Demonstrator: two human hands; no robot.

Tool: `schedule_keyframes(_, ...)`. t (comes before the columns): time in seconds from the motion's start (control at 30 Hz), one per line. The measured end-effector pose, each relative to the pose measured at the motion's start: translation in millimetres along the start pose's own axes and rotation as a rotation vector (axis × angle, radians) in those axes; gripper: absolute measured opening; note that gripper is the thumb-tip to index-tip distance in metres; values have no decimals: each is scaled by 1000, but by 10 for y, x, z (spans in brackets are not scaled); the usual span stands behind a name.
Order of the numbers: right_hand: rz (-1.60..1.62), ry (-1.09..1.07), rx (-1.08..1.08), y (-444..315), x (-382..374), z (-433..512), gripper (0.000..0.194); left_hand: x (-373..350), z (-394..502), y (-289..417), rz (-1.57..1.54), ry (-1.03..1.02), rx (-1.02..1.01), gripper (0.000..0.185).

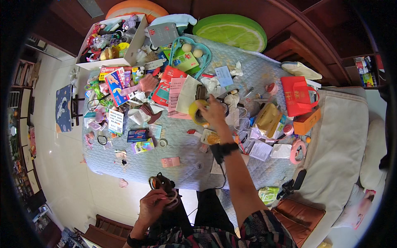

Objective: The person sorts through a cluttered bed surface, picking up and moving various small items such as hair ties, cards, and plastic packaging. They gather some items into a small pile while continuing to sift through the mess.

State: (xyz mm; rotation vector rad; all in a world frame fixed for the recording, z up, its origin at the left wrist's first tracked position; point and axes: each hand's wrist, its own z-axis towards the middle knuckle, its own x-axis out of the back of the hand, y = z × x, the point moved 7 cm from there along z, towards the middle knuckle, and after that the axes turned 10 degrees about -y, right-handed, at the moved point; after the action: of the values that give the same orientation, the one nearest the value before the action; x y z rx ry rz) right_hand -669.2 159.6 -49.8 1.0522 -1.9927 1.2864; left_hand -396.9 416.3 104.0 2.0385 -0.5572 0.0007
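Observation:
My left hand (152,205) is near my lap, off the table's front edge. It is closed on a bunch of hair ties (172,198), brown, black and pale. My right hand (214,112) reaches to the middle of the table, wearing a black wrist strap (228,149) with a cable. Its fingers overlap a roll of yellow tape (194,112); whether they grip it I cannot tell. Just beyond lie crumpled white tissue (212,85) and a dark brown object (200,91). Left of the tape lie a pink printed paper (175,93) and a cream sheet (188,93).
The quilted cloth (183,173) covers the cluttered table. A white box (131,46) full of small items stands at the far left. A pink hairbrush (145,84), a teal heart-shaped frame (208,52), a red bag (294,97) and white cables (243,121) lie about. A sofa (338,136) borders the right.

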Motion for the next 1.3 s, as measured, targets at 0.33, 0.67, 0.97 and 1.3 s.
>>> schedule_keyframes(0.33,-590,-83,214,-344,-592,-280,38,83,15,-83,0,3,-19,11)
schedule_keyframes(0.67,-240,-238,23,281,-183,-402,11,-6,74,-92,-47,-13,14,9)
schedule_keyframes(0.97,267,272,251,748,-535,439,10,-50,72,-170,-96,2,84,10)
schedule_keyframes(1.3,-103,-27,138,611,119,112,33,-96,271,25,-26,-28,67,8)
